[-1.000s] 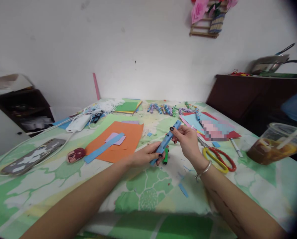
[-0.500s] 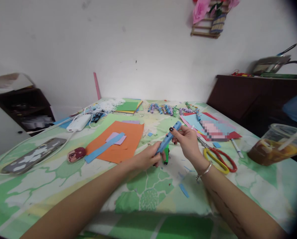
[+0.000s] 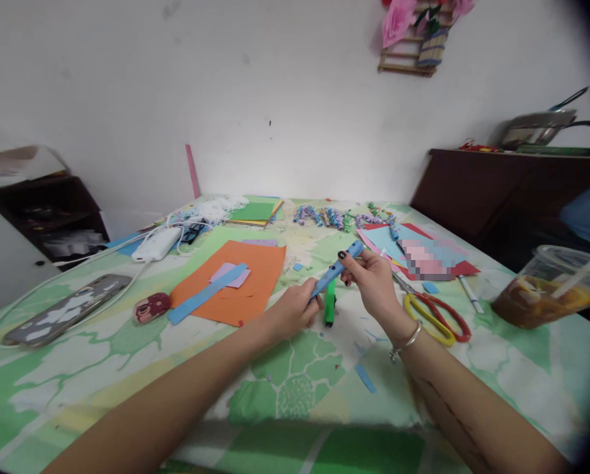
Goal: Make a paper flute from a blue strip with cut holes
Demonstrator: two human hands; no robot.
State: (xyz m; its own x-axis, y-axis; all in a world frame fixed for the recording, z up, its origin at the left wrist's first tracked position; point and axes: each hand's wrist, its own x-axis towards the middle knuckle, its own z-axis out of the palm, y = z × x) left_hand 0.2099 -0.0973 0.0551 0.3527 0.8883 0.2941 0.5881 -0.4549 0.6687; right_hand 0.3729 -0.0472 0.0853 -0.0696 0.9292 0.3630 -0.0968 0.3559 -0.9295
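Observation:
A folded blue paper strip (image 3: 335, 270) with dark spots along it slants up to the right between my hands, above the table. My left hand (image 3: 297, 308) has its fingers closed on the lower end. At the upper end, my right hand (image 3: 371, 276) pinches the strip between thumb and fingers. Just below the strip lies a narrow green and black object (image 3: 330, 306), partly covered, perhaps a stapler. Scissors (image 3: 436, 316) with yellow and red handles rest right of my right hand. To the left, a flat blue strip (image 3: 209, 293) and a purple piece (image 3: 230, 273) lie on orange paper (image 3: 270, 263).
Curled paper pieces (image 3: 332, 217) lie at the back. A plastic cup (image 3: 522, 303) with a drink and a marker (image 3: 471, 294) are on the right. On the left are a phone (image 3: 72, 309), a white power bank (image 3: 157, 243) with cables and a reddish case (image 3: 151, 307).
The blue strip has turned slightly in my hands and looks narrower. My left hand has shifted a little, showing more of the green object. Both hands keep their hold.

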